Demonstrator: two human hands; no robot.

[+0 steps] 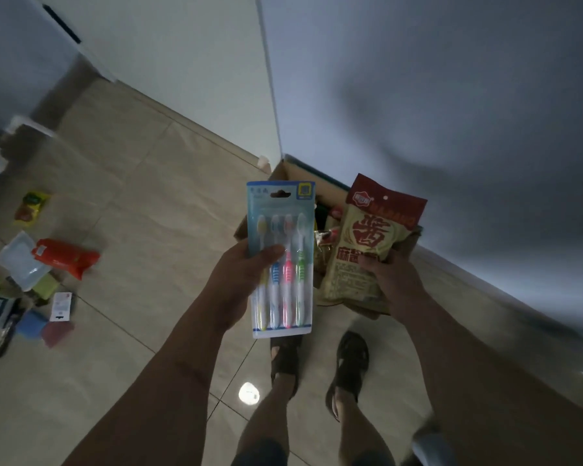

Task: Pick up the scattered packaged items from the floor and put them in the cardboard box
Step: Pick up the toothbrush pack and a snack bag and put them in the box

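Several packets (66, 258) left on floor (142, 237), well apart from box (283, 173)

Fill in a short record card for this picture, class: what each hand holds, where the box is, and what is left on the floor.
left hand: holds toothbrush pack, upright, four brushes
right hand: holds beige snack bag with red top
box: open, on the floor by the wall, behind both items, already holding packets
floor: tiled; scattered items remain at far left, among them a red packet and a clear tray
feet: in dark sandals, just short of the box
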